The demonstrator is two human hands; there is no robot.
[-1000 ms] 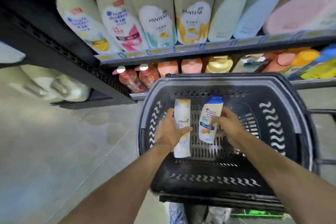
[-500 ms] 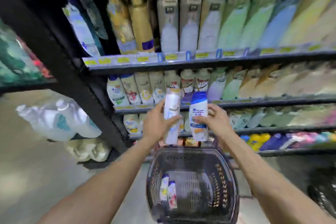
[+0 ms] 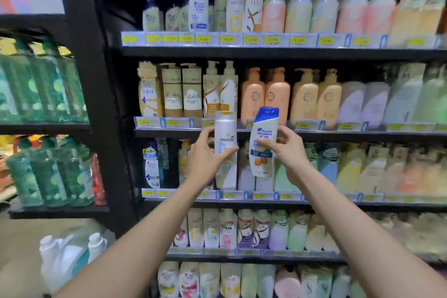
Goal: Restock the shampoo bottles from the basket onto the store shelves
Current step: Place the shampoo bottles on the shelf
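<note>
Before shelves [image 3: 266, 52]: white Pantene bottle [image 3: 225, 138] (left hand [image 3: 205, 157]), blue-capped bottle [image 3: 262, 143].

Bare forearms [image 3: 145, 244], no sleeves

Bright, even store light falls from above and washes the middle rows, while the top of the tall black metal shelf unit [image 3: 278, 52] sits in deep shadow. Sharpest at centre: print reads clearly on the white, blue-capped plastic bottle [image 3: 263, 145]. Wide-angle bend bows the shelf lines. Right-hand pastel bottles and the green bottles [image 3: 46, 84] at left smear into blur.
</note>
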